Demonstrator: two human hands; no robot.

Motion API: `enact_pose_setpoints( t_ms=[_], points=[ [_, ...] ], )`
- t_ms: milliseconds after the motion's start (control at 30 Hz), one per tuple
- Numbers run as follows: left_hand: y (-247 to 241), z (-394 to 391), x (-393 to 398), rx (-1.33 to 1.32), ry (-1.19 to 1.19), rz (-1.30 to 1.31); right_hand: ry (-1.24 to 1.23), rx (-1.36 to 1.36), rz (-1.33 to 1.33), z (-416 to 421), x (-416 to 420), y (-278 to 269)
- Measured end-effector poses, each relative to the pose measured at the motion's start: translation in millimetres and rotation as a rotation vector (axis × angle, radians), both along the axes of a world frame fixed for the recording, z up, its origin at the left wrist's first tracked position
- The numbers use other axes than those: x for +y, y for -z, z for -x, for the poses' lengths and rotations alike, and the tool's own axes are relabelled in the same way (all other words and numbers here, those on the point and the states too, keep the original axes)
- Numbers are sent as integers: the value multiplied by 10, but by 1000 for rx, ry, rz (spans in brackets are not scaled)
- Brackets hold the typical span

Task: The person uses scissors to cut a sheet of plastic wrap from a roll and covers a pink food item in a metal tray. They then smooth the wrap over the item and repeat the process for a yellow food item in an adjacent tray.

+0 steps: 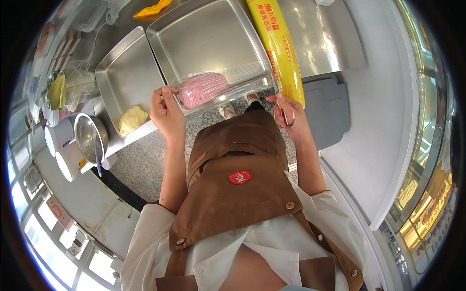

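Observation:
A lump of pink dough [202, 91] lies at the near left of the large steel tray [204, 40]. Clear plastic film [243, 75] stretches over it and along the tray's near side. With thumb and fingertips, my left hand [167, 114] pinches the film's left end at the tray's near corner. Scissors [290, 119] are in my right hand [293, 118], the fingers at the handle loops and the blades pointing away beside the tray's right corner. A yellow cling-film box [278, 47] lies just beyond that hand, along the tray's right side.
Pale yellow dough [133, 120] sits in a narrower steel tray [127, 69] on the left. A metal bowl [87, 136] with a utensil stands by white tubs [67, 162]. A grey bin lid [326, 109] is below the counter at right. A yellow bag [153, 9] lies behind the trays.

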State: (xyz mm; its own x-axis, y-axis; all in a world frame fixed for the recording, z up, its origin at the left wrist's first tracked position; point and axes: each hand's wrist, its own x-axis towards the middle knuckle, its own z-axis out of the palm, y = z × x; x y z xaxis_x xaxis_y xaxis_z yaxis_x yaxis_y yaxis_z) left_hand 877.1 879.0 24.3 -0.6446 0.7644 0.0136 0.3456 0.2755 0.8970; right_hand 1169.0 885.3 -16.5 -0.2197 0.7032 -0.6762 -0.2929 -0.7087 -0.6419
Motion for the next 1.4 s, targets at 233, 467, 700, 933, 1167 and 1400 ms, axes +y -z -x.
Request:
enact_pose_setpoints(
  t_ms=[233, 467, 700, 933, 1167, 1400],
  points=[
    [-16, 43, 4, -15, -33, -11, -32, 20, 8, 26, 104, 4],
    [-35, 74, 7, -10, -4, -13, -21, 17, 30, 92, 181, -4],
    [-49, 71, 13, -21, -10, -3, -43, -10, 44, 141, 318, 59],
    [-58, 85, 31, -24, -7, 5, -55, -24, 27, 170, 415, 28],
    [-18, 125, 28, -24, -16, 7, -54, -29, 45, 193, 487, 36],
    [-42, 193, 48, -9, -37, -23, -38, -111, -10, 210, 627, 13]
  ],
)
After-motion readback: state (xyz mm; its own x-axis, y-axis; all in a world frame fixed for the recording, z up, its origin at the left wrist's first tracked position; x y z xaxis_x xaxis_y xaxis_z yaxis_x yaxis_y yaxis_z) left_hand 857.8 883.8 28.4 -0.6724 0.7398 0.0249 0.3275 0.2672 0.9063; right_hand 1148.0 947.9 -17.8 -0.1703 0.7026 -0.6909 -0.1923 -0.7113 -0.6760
